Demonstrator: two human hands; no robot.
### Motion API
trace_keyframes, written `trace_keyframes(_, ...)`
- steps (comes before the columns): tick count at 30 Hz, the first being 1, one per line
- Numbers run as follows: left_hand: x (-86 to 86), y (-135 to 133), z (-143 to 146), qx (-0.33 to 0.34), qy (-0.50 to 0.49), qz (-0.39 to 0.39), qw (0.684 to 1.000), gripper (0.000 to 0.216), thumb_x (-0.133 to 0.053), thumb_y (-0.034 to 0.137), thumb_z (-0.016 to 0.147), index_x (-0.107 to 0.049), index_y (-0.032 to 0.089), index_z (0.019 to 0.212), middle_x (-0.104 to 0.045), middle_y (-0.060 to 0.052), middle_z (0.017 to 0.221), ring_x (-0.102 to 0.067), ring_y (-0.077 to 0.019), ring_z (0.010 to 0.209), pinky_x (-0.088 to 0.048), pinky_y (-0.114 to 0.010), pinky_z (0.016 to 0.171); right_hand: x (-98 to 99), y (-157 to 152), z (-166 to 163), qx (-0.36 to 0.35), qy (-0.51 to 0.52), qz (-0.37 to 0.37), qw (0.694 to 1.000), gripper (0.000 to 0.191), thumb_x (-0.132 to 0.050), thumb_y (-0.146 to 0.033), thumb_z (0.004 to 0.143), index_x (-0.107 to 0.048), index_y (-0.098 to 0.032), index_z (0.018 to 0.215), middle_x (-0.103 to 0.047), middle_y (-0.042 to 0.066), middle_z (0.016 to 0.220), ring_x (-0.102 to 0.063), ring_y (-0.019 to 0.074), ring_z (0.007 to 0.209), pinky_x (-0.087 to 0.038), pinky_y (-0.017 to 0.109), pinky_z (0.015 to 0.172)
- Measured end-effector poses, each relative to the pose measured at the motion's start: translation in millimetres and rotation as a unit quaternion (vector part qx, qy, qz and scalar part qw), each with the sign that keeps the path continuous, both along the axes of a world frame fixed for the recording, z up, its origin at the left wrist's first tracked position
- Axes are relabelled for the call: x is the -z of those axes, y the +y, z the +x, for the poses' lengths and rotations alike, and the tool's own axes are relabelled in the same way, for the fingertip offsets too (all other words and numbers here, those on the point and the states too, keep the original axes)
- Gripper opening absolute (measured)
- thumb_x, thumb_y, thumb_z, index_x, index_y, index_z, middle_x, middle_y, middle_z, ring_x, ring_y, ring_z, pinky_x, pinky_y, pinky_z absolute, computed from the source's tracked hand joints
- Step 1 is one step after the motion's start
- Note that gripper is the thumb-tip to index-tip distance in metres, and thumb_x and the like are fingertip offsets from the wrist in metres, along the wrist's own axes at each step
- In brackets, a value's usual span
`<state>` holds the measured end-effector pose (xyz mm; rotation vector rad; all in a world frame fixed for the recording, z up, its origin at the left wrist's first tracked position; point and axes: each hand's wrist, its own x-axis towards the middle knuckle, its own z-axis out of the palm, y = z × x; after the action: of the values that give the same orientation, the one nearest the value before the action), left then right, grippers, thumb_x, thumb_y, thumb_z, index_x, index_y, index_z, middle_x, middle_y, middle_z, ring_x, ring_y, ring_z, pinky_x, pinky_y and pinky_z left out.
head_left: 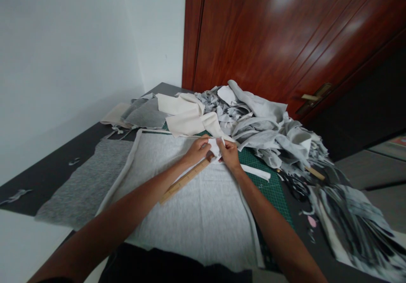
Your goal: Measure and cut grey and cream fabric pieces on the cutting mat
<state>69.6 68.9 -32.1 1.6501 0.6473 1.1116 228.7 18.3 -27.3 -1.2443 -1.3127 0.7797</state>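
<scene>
My left hand (197,151) pinches one side of a small white fabric piece (215,146). The opposite side is held between the fingers of my right hand (229,154). Under both hands lies a large light grey fabric sheet (190,221), spread flat with pale bands along its edges. A wooden ruler (184,184) rests slantwise on that sheet, its upper end close to the hands. A white fabric strip (256,172) sticks out to the right of my right forearm.
A green cutting mat (279,190) shows beneath the sheet. Black-handled scissors (297,188) lie to its right. Grey scraps (263,126) are heaped against the wooden door (253,37). Cream fabric (185,122) lies at the back, darker grey fabric (85,181) on the left, cut strips (355,223) on the right.
</scene>
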Motion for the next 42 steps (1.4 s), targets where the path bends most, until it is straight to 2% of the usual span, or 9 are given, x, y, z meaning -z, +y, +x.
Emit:
trace_keyframes(6,0.9,3.3,-1.1,-0.067,-0.019,-0.008,0.998,0.02,-0.054,0.023,0.083,-0.055,0.018,0.063,-0.053,0.0,0.072,-0.049,-0.0097,0.061,-0.037,-0.018,0.05,0.1,8.4,4.9,-0.013,0.06,-0.005,0.998,0.057,-0.069,-0.083,0.083,-0.059,-0.027,0.081,-0.049,-0.011,0.042,-0.043,0.0113,0.033,-0.036,0.024,0.035)
trace_keyframes(13,2.6,5.8,-3.8,-0.102,-0.03,-0.015,0.994,0.025,-0.05,0.024,0.087,-0.044,0.021,0.063,-0.044,0.004,0.065,-0.044,-0.0097,0.056,-0.034,-0.02,0.049,3.3,12.9,8.0,-0.055,0.103,-0.02,0.993,0.062,-0.07,-0.084,0.08,-0.052,-0.026,0.069,-0.055,-0.007,0.045,-0.043,0.0097,0.036,-0.037,0.023,0.04)
trace_keyframes(20,4.1,6.4,-3.2,-0.11,-0.029,-0.01,0.994,0.03,-0.051,0.021,0.088,-0.04,0.022,0.061,-0.044,0.003,0.065,-0.043,-0.0105,0.058,-0.034,-0.021,0.052,6.5,14.1,9.6,-0.063,0.105,-0.017,0.992,0.057,-0.063,-0.078,0.086,-0.05,-0.026,0.064,-0.053,-0.005,0.045,-0.043,0.0118,0.039,-0.035,0.026,0.043)
trace_keyframes(26,1.1,4.7,-2.4,-0.104,-0.025,-0.002,0.994,0.032,-0.05,0.019,0.089,-0.041,0.021,0.058,-0.044,0.002,0.066,-0.044,-0.0117,0.06,-0.034,-0.022,0.052,11.4,14.6,10.8,-0.043,0.082,-0.01,0.996,0.055,-0.057,-0.074,0.091,-0.048,-0.027,0.063,-0.052,-0.005,0.046,-0.045,0.0132,0.041,-0.036,0.027,0.044)
trace_keyframes(33,-5.0,-0.3,-3.2,-0.092,-0.017,0.0,0.996,0.032,-0.053,0.018,0.085,-0.042,0.021,0.056,-0.047,0.001,0.067,-0.044,-0.0119,0.061,-0.034,-0.022,0.054,7.0,9.4,9.1,-0.019,0.056,-0.001,0.998,0.067,-0.056,-0.087,0.089,-0.046,-0.027,0.06,-0.044,-0.007,0.04,-0.036,0.0105,0.036,-0.027,0.027,0.04)
trace_keyframes(39,-0.9,5.1,-4.6,-0.12,-0.039,-0.031,0.992,0.025,-0.049,0.018,0.087,-0.044,0.022,0.064,-0.044,0.004,0.062,-0.043,-0.012,0.057,-0.036,-0.024,0.054,-0.7,6.6,8.8,-0.054,0.071,-0.012,0.996,0.058,-0.081,-0.079,0.073,-0.06,-0.025,0.071,-0.055,-0.007,0.048,-0.038,0.0091,0.037,-0.028,0.025,0.038)
trace_keyframes(42,1.4,8.7,-5.1,-0.133,-0.049,-0.046,0.989,0.024,-0.049,0.02,0.089,-0.045,0.022,0.066,-0.044,0.005,0.059,-0.043,-0.0123,0.055,-0.036,-0.023,0.053,-2.3,7.6,9.5,-0.065,0.084,-0.016,0.994,0.057,-0.082,-0.077,0.072,-0.063,-0.024,0.073,-0.058,-0.006,0.053,-0.042,0.0095,0.037,-0.032,0.025,0.039)
